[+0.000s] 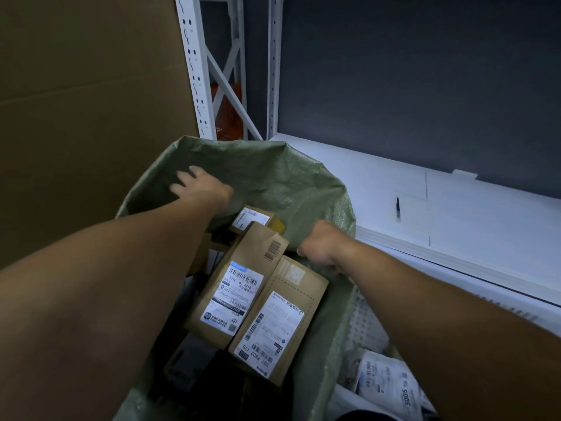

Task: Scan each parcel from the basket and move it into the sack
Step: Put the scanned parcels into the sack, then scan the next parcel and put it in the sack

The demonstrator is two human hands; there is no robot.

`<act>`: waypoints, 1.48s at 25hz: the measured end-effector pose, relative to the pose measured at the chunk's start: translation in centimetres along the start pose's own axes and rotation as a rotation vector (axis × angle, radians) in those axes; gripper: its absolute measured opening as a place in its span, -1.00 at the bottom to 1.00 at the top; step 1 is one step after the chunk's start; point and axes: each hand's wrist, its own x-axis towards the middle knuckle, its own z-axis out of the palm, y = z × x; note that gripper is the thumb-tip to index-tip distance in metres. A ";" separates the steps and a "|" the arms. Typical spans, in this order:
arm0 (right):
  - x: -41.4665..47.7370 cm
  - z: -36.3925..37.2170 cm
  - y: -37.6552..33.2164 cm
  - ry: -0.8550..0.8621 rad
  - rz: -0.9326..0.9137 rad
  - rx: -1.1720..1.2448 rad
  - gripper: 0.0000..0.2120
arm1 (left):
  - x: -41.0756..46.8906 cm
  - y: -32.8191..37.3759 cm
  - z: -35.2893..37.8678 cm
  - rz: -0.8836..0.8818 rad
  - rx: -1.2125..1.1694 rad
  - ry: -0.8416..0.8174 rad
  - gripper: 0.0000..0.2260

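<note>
The right hand (318,247), mid-frame, is clenched on the near rim of the green woven sack (273,171), seemingly pinching the fabric. The left hand (200,186) presses spread, straight fingers against the far inner wall. Three labelled cardboard parcels (233,296) lie inside the sack. At lower right, a white perforated basket (364,323) holds a bagged parcel (391,387).

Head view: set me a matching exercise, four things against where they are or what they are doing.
Things:
1 left hand
2 right hand
3 boxes
4 white mailer

Places or states:
a grips the sack rim
b outside sack, lower right
c spread flat on sack's far wall
d lying inside sack

Pairs: 1-c; 2-a; 3-d; 4-b
</note>
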 end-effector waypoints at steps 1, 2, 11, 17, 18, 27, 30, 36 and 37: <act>-0.6 -0.4 -0.1 0.008 -0.001 0.000 -0.93 | -0.9 0.5 -0.1 0.017 -0.012 -0.019 -0.23; -1.3 -0.9 -0.1 0.017 -0.006 -0.002 -0.91 | -1.7 1.0 -0.2 0.034 -0.028 -0.036 -0.23; -9.7 -6.7 2.2 0.152 -0.025 -0.003 -0.80 | -12.2 7.0 -1.4 0.233 -0.073 -0.059 -0.31; -14.0 -10.6 8.3 0.225 0.048 0.085 -0.88 | -20.0 12.1 0.8 0.378 -0.082 -0.120 -0.35; -14.5 -11.3 9.8 0.236 0.065 0.092 -0.91 | -21.4 13.1 1.6 0.396 -0.084 -0.145 -0.35; -14.4 -14.1 22.6 0.267 0.276 0.110 -0.84 | -29.1 19.0 12.7 0.494 -0.068 -0.378 -0.42; -12.1 -13.0 26.9 0.219 0.328 0.116 -0.74 | -28.8 19.6 18.6 0.466 -0.042 -0.479 -0.39; -6.0 -9.7 34.0 0.163 0.344 0.167 -0.76 | -26.6 19.4 28.7 0.414 -0.030 -0.622 -0.45; -4.5 -9.3 34.8 0.113 0.353 0.144 -0.74 | -25.9 19.3 30.2 0.396 -0.012 -0.636 -0.45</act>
